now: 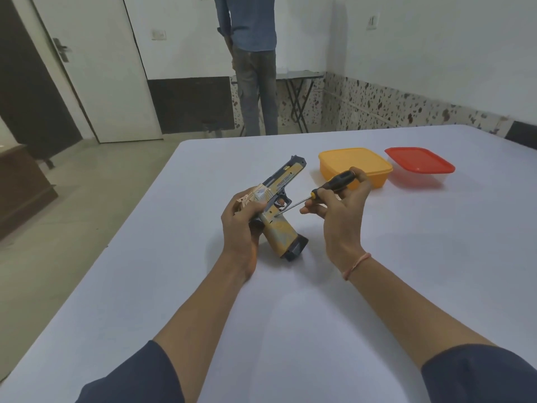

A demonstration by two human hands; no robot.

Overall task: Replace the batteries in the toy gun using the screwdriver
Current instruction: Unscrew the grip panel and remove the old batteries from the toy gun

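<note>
A tan and dark toy gun (280, 228) stands tilted on the white table (377, 286), its black grip base on the cloth and its barrel pointing up and away. My left hand (241, 222) grips the rear of the gun, fingers curled over the slide. My right hand (340, 210) holds a screwdriver (334, 184) with a black and orange handle. Its thin metal shaft slants down to the left, and the tip touches the side of the gun's grip just below the trigger.
An orange plastic box (354, 167) sits behind my right hand, with a red-lidded container (420, 161) to its right. A person stands beyond the table's far edge near a folding stand. A white door and a dark cabinet lie to the left.
</note>
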